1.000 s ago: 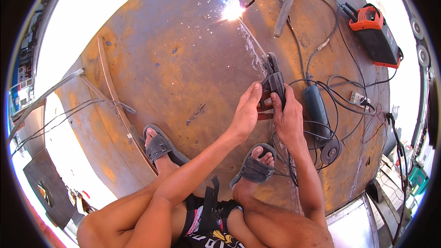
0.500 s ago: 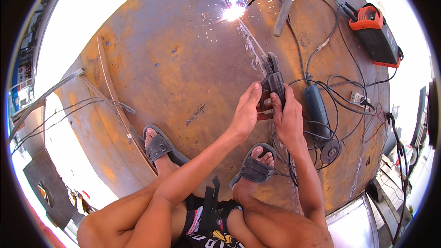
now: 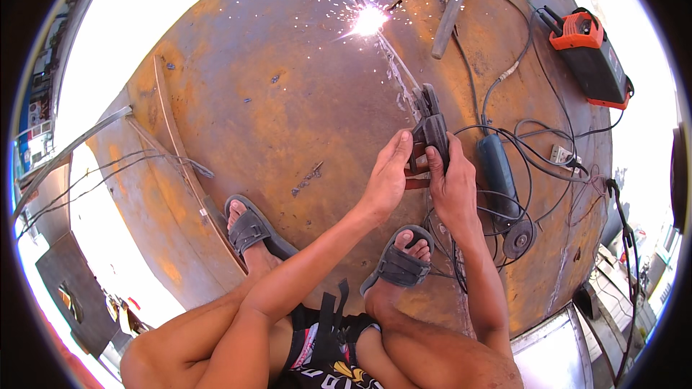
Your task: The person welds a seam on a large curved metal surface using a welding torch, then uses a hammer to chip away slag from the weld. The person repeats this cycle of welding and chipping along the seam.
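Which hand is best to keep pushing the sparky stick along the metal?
Probably the right hand: it wraps the dark holder whose rod runs up to the spark. The left hand only rests against the holder's side.

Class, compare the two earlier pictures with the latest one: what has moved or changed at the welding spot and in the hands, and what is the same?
Little changed. The bright arc burns at nearly the same spot on the rusty steel plate, throwing a wider spray of sparks. Both the left hand and right hand keep their grip on the electrode holder. The hammer, grinder and orange welding machine lie unmoved.
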